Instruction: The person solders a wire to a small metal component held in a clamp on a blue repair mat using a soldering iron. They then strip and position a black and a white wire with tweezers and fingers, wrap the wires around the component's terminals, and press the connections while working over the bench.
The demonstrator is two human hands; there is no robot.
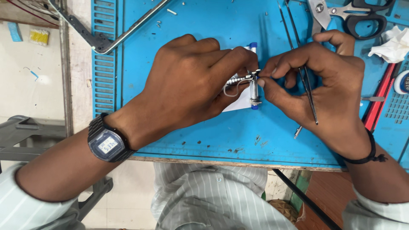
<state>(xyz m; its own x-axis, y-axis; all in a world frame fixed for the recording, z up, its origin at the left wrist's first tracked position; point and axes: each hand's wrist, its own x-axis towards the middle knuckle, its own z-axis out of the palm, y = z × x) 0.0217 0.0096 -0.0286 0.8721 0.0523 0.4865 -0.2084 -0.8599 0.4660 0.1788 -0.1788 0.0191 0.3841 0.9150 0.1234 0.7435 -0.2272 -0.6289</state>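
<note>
**Both hands pinch a small metal part over a blue mat**

While the left hand (pixel 191 81) arches over the middle of the blue work mat (pixel 196 127), its fingers curl downward and clamp a small metal assembly (pixel 249 79) with a thin wire loop against a white card (pixel 240 102). The wrist bends inward and carries a digital wristwatch (pixel 108 145). The right hand (pixel 324 81) comes in from the other side, thumb and forefinger pinched on the tip of the same assembly, touching the left fingertips. Slim tweezers (pixel 309 91) lie tucked under its curled remaining fingers, pointing toward the person. A short steel cylinder with blue ends (pixel 254 91) stands just below the pinch. Scissors (pixel 353 12) rest at the mat's far right corner.
</note>
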